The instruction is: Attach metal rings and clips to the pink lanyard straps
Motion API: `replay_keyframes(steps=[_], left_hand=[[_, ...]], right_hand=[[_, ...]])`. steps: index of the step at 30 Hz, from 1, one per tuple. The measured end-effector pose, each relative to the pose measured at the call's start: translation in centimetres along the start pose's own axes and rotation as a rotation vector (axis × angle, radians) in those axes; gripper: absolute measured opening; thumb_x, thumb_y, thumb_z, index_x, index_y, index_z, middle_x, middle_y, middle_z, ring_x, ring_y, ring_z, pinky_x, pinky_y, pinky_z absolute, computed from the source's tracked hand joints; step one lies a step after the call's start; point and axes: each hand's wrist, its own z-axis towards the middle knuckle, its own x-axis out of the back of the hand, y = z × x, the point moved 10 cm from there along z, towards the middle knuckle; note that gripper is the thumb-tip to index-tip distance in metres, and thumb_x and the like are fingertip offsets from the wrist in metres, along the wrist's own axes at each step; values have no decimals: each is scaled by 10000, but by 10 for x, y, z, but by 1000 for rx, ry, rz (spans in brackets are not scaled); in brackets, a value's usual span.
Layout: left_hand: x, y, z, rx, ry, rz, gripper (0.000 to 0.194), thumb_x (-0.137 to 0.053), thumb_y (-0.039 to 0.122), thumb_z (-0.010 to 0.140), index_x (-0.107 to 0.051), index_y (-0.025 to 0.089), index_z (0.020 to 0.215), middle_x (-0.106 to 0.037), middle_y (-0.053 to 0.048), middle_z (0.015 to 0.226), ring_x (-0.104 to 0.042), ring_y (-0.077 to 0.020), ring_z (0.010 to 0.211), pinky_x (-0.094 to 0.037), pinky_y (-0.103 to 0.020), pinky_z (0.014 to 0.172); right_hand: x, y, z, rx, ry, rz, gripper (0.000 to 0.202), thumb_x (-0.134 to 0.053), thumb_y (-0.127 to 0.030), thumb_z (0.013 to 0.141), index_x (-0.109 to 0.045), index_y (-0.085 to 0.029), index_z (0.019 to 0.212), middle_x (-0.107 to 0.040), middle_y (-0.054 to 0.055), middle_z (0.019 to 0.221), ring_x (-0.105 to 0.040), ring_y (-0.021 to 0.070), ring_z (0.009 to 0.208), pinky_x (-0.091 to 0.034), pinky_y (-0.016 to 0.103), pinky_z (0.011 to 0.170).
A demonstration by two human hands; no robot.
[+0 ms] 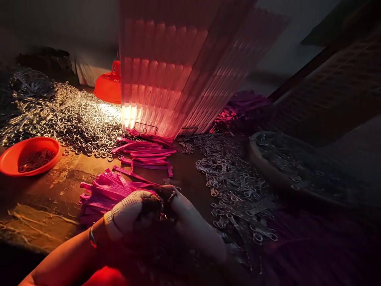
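Left hand [127, 212], in a pale knitted glove with blackened fingers, silver bracelet [92, 237] at the wrist; right hand [192, 218] opposite, mostly in shadow. Both meet over the near side of the brown wooden desk [74, 167], fingers bent inward around a small glinting metal piece [162, 216]. Too dark to tell whether either hand's fingers are clamped on it.

One long flat magenta strap [133, 174] runs toward the fingertips; its near end is hidden. Fanned pile of magenta straps [99, 194] beside the left hand; loose magenta straps [145, 153] farther back.

Left rear: heap of silvery metal rings [83, 125] under a red dome lamp [107, 87], lit. Orange-red plastic bowl [7, 165] holds small metal pieces.

Centre rear: upright translucent ribbed sheet [160, 71]. Right: spread of flat ring-ended metal pieces [238, 194], dimly lit, beside a wide round container [254, 155] with similar-looking metal inside.
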Motion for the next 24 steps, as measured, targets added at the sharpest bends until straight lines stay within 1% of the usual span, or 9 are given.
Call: replay_keyframes(steps=[3,6,8,11,14,17,19,21,24], left_hand=[[-6,9,-2,-57,-24,71,218,-723,303,740,-684,101,810,-629,-48,730,-538,-119,624,-400,-226,568],[-2,20,-6,-133,42,260,291,-637,399,837,-632,122,751,-561,-10,610,-465,-92,522,-328,-212,493],[-1,31,-10,-227,70,391,314,-619,426,859,-594,140,729,-531,6,590,-431,-83,513,-313,-206,479],[-2,41,-13,-325,98,471,218,-687,347,804,-604,147,783,-596,-19,720,-486,-98,628,-391,-201,561],[2,33,-9,-210,125,360,177,-635,322,822,-565,164,782,-566,-4,685,-478,-88,578,-359,-188,504],[2,25,-3,-55,137,214,213,-582,357,835,-475,192,752,-428,55,547,-356,-59,430,-244,-172,410],[-3,28,7,11,109,238,208,-559,365,829,-458,202,750,-391,68,506,-311,-57,384,-214,-176,386],[-11,38,27,34,23,385,183,-521,370,840,-501,199,777,-437,52,513,-321,-68,372,-222,-189,379],[-26,70,77,-163,-108,869,193,-506,337,859,-604,175,823,-541,1,600,-426,-100,456,-335,-223,454]], right_hand=[[-1,-3,2,43,-29,-241,296,-547,-122,752,-661,-183,1018,-647,94,1003,-567,209,889,-457,324,756],[5,-3,-1,49,42,-563,128,-542,-125,681,-627,-177,760,-626,83,810,-508,195,728,-347,314,643],[9,-4,-3,49,69,-656,99,-536,-133,638,-599,-182,696,-611,68,732,-469,175,650,-274,321,602],[9,-7,-2,45,69,-667,37,-537,-175,632,-568,-193,642,-583,40,640,-412,147,568,-199,334,572],[10,-13,-2,60,148,-648,59,-554,-244,669,-571,-194,643,-580,40,632,-409,144,561,-183,336,573],[15,-15,-7,74,291,-638,107,-559,-283,720,-592,-190,679,-603,57,679,-450,156,600,-225,325,588],[20,-8,-12,58,351,-639,114,-546,-264,751,-597,-188,683,-610,66,689,-468,164,612,-247,320,590],[30,9,-18,-6,391,-577,132,-531,-236,783,-600,-186,682,-613,65,681,-482,165,613,-266,309,582],[50,58,-32,-220,482,-300,188,-500,-244,865,-632,-186,746,-616,30,662,-507,151,610,-326,270,574]])
